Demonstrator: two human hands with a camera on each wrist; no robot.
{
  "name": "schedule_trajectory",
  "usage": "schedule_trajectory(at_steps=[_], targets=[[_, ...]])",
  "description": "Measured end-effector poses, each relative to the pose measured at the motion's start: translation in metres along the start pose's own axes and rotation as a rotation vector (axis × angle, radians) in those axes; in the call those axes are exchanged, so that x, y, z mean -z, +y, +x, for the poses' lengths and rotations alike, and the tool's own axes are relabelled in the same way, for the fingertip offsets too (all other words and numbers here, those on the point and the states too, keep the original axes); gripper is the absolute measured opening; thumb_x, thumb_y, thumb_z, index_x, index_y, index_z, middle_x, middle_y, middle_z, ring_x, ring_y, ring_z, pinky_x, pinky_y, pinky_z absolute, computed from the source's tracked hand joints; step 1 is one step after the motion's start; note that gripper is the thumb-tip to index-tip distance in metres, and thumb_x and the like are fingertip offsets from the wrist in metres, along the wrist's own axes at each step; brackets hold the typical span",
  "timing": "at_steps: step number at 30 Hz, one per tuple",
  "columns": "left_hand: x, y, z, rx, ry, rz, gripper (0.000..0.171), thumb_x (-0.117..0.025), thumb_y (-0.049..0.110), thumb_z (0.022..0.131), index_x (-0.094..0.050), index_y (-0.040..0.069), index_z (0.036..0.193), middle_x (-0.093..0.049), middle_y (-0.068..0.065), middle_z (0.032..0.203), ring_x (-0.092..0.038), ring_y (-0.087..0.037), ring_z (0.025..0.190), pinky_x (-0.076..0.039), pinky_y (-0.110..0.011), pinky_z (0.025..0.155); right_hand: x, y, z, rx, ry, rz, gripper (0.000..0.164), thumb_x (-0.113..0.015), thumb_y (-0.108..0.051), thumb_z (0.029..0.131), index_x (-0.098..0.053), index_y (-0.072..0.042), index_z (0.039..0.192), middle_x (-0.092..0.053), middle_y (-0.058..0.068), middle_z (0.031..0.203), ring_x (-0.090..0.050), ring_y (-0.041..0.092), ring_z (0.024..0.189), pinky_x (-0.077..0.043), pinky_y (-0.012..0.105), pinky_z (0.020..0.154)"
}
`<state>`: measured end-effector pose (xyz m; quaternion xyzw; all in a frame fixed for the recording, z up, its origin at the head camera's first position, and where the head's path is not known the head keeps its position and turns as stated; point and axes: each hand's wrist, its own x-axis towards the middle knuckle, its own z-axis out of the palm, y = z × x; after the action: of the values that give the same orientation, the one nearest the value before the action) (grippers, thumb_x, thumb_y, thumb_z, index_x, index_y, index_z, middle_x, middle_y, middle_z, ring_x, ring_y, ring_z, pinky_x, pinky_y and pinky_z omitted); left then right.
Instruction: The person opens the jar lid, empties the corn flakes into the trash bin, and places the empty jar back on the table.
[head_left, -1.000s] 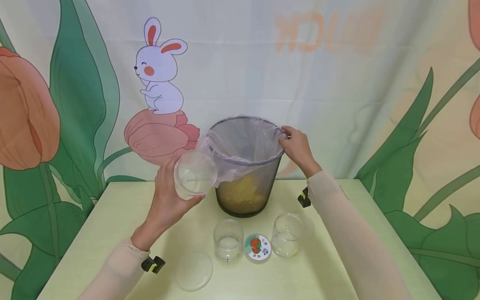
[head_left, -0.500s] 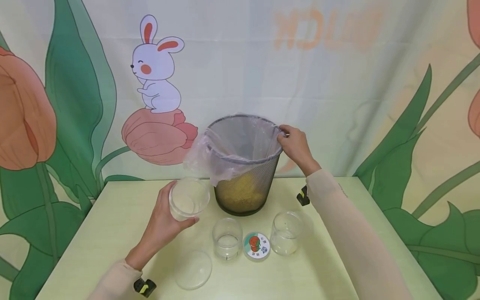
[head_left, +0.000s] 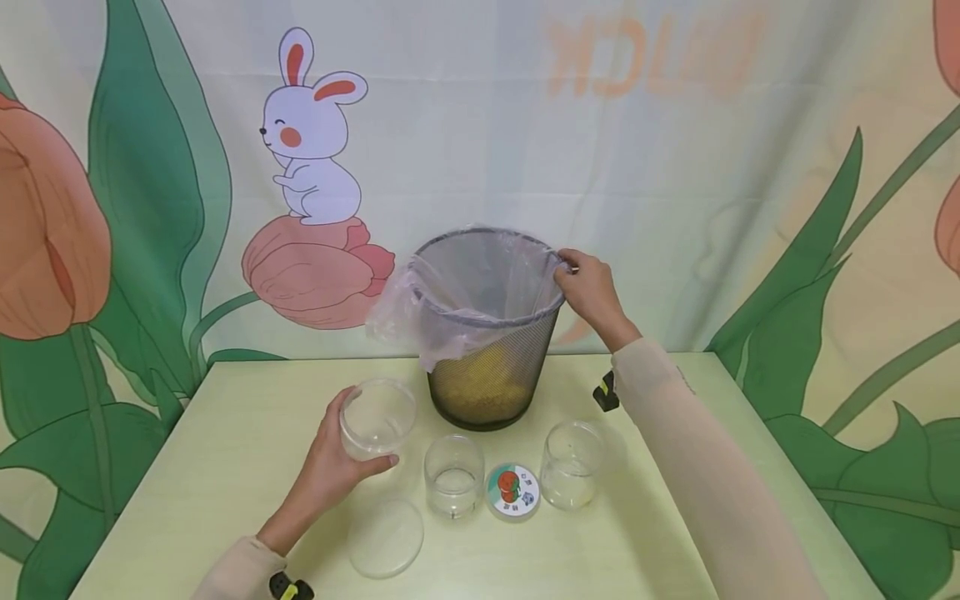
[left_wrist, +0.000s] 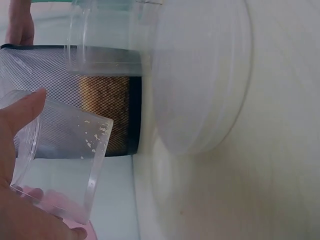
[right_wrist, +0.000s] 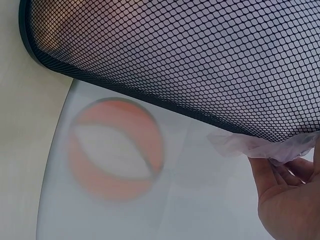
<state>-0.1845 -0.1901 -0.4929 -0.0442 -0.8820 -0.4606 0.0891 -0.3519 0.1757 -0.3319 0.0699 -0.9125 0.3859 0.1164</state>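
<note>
My left hand [head_left: 326, 475] grips a clear plastic jar [head_left: 378, 417] around its side, close over the left part of the table. A few pale crumbs [left_wrist: 91, 140] cling inside near its base in the left wrist view. My right hand [head_left: 592, 292] pinches the rim of a black mesh wastebasket [head_left: 525, 367], fingers on the thin plastic bag [right_wrist: 272, 147] that lines it. Yellowish stuff [head_left: 483, 392] shows through the mesh at the bottom.
In front of the basket stand two clear jars, one in the middle [head_left: 454, 479] and one to the right [head_left: 572, 471]. Between them lies a round lid [head_left: 513, 492] with a red fruit print. A clear lid [head_left: 386, 540] lies nearer on the left. A printed curtain [head_left: 465, 125] hangs behind.
My left hand has brought the jar down from beside the basket's rim toward the table, turning it more upright. My right hand stays on the rim.
</note>
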Motion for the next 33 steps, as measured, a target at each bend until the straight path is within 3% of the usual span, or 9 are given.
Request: schedule_trajectory(at_steps=[4, 14, 33], targets=[[-0.005, -0.007, -0.002, 0.049, -0.037, -0.02, 0.118, -0.092, 0.034, 0.065, -0.017, 0.017, 0.154, -0.032, -0.02, 0.154, -0.038, -0.041, 0.138, -0.037, -0.062, 0.108, -0.001, 0.0, 0.0, 0.0, 0.002, -0.005, 0.049, -0.045, -0.022, 0.094, -0.053, -0.01, 0.141, -0.062, 0.018, 0.132, -0.064, 0.027, 0.099, -0.049, 0.035, 0.075], [-0.012, -0.018, -0.004, 0.129, -0.086, -0.106, 0.116, -0.091, 0.029, 0.067, -0.013, 0.016, 0.152, -0.025, -0.018, 0.159, -0.024, -0.04, 0.147, -0.024, -0.06, 0.117, 0.0, -0.001, 0.0, 0.0, 0.005, -0.009, 0.049, -0.046, -0.022, 0.094, -0.054, -0.009, 0.14, -0.062, 0.019, 0.132, -0.064, 0.03, 0.107, -0.051, 0.04, 0.083], [-0.017, -0.035, -0.008, 0.161, -0.123, -0.19, 0.119, -0.089, 0.024, 0.07, -0.005, 0.015, 0.154, -0.019, -0.012, 0.162, -0.016, -0.038, 0.151, -0.017, -0.061, 0.119, 0.001, -0.001, 0.0, -0.015, -0.007, 0.01, 0.05, -0.046, -0.022, 0.093, -0.053, -0.009, 0.141, -0.061, 0.017, 0.134, -0.061, 0.031, 0.116, -0.052, 0.043, 0.088]])
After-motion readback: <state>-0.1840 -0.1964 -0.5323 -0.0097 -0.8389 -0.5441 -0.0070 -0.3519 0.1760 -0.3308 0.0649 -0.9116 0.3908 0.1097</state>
